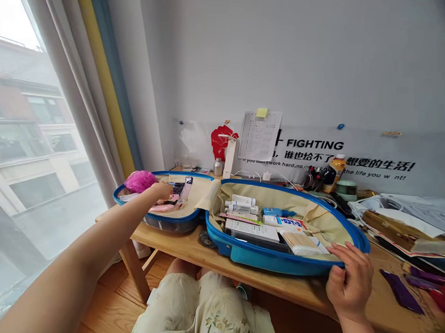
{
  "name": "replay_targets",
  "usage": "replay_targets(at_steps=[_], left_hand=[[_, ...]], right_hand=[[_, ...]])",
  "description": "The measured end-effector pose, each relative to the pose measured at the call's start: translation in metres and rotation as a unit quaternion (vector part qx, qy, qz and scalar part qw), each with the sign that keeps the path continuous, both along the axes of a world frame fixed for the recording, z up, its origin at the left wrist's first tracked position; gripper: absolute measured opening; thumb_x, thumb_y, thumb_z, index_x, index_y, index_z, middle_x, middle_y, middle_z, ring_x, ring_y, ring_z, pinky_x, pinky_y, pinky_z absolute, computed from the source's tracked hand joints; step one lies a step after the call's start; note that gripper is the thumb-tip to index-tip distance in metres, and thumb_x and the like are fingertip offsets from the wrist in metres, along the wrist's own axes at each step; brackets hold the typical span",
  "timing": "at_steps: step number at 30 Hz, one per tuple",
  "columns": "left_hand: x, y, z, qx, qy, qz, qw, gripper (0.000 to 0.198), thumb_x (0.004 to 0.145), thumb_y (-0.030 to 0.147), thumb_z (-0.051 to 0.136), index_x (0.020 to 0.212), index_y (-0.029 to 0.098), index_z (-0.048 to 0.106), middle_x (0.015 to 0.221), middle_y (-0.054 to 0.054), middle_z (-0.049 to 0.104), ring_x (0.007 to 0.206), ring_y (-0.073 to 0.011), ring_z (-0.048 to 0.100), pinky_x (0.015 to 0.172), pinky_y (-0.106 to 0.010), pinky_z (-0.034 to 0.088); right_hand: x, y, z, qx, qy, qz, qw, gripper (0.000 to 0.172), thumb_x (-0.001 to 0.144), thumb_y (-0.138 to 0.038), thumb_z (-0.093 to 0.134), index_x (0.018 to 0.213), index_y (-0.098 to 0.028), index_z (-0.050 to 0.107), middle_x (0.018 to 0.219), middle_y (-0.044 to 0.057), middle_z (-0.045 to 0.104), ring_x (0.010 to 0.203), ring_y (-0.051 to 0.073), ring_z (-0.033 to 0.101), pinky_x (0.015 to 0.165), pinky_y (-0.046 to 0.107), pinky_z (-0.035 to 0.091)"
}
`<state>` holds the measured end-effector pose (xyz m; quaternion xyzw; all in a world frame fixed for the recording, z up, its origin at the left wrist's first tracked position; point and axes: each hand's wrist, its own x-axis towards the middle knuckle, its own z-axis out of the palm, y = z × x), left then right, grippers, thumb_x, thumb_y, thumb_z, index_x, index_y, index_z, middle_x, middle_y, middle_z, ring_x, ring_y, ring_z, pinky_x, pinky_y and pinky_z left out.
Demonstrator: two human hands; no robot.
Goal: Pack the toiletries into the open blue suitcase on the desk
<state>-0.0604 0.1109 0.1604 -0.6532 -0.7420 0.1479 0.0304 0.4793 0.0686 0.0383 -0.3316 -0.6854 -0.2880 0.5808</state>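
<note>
An open blue suitcase (277, 260) with a cream lining lies across the table. My left hand (162, 191) reaches into its left half, fingers curled downward among small packages; what they hold, if anything, is hidden. Beside that hand sit a pink bath pouf (140, 181) and a long narrow package (186, 190). My right hand (353, 275) rests on the near right rim, fingers stretched over the edge and thumb apart. The right half holds a pack of cotton swabs (299, 243), a white box (254, 231), a toothpaste tube (284, 222), a blue bottle (278, 212) and several white tubes (243, 200).
The wooden table (294, 286) extends under the suitcase. To the right lie a brown case (394, 230), papers and a purple packet (401, 290). Behind stand an orange-labelled bottle (333, 173) and a green-lidded jar (346, 189). A curtained window is at left.
</note>
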Motion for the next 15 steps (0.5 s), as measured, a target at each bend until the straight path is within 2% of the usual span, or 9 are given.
replay_targets(at_steps=[3,7,12,15], left_hand=[[-0.017,-0.001,-0.011,-0.027,0.019,0.000,0.999,0.048,0.068,0.020,0.067,0.116,0.022,0.069,0.126,-0.014,0.067,0.120,-0.0316,0.060,0.097,-0.040,0.050],[-0.023,0.004,-0.018,-0.031,0.030,-0.016,0.999,0.046,0.071,0.022,0.067,0.117,0.022,0.068,0.129,-0.013,0.065,0.125,-0.0297,0.057,0.103,-0.039,0.046],[-0.020,0.000,-0.019,-0.010,0.020,-0.028,0.999,0.037,0.076,0.022,0.066,0.112,0.016,0.067,0.127,-0.019,0.065,0.125,-0.0314,0.057,0.102,-0.039,0.045],[-0.015,-0.006,-0.014,0.020,-0.003,-0.031,0.999,0.034,0.083,0.028,0.061,0.114,0.016,0.063,0.125,-0.019,0.066,0.121,-0.0316,0.060,0.099,-0.039,0.047]], right_hand=[[0.001,-0.001,0.000,-0.003,-0.011,-0.003,1.000,0.032,0.098,-0.038,0.036,0.105,-0.018,0.061,0.100,0.013,0.068,0.112,0.031,0.061,0.098,0.049,0.043],[0.002,-0.001,-0.001,-0.003,-0.008,-0.001,1.000,0.033,0.098,-0.039,0.036,0.104,-0.018,0.061,0.099,0.013,0.068,0.111,0.030,0.061,0.096,0.048,0.044],[0.003,0.000,-0.002,-0.018,-0.004,-0.005,1.000,0.035,0.098,-0.041,0.036,0.103,-0.019,0.062,0.100,0.012,0.068,0.112,0.029,0.061,0.099,0.048,0.042],[0.004,0.000,-0.004,-0.016,0.001,0.004,1.000,0.034,0.098,-0.041,0.037,0.104,-0.019,0.062,0.101,0.012,0.068,0.112,0.030,0.061,0.098,0.049,0.043]])
